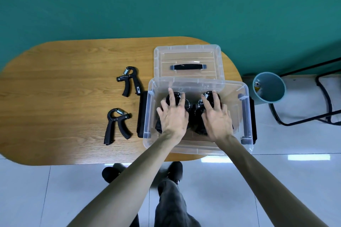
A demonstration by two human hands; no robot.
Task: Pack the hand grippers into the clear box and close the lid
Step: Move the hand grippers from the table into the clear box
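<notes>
- The clear box [245,116] stands open on the right end of the wooden desk [64,88], its near edge at the desk's front rim.
- The lid [187,57] lies flat on the desk just behind the box, touching or slightly overlapped by the box's far rim; its black handle [189,66] faces up.
- Both hands are down inside the box, palms down, fingers spread.
- The left hand [173,114] lies over a black gripper [186,104] in the left half of the box. Its fingers drape over the gripper; whether they clasp it or only press on it cannot be told.
- The right hand [216,116] covers a second gripper [207,96] in the right half in the same way; its hold cannot be told either.
- The spring heads of these two grippers meet near the middle of the box.
- Two more grippers lie on the desk left of the box: a far one [130,81] and a near one [116,125], apart from each other, springs pointing away from the person.
- A grey bin [269,86] stands on the floor right of the desk.
</notes>
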